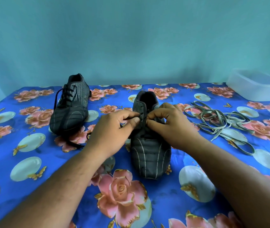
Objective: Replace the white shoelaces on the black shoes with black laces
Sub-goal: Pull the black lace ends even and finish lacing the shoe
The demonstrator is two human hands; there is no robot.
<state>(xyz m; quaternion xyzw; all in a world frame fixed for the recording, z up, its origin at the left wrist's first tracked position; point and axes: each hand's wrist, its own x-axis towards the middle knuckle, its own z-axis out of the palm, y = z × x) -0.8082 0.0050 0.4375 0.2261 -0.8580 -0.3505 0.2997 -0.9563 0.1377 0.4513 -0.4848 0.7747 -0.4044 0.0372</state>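
- Threading a black lace through the eyelets of the near shoe was the step in hand, at frame centre; the lower rows already looked laced.
- The left hand pinched the lace between thumb and forefinger; the right hand pinched at the eyelet row, though what its fingertips held was hidden.
- Next, the lace tip likely needed feeding through an upper eyelet, then pulling snug.
- The near shoe's long axis ran up the frame, toe toward the bottom edge, heel away.
- The far shoe, upper left, already carried black lacing.
- The white laces lay loose at right.
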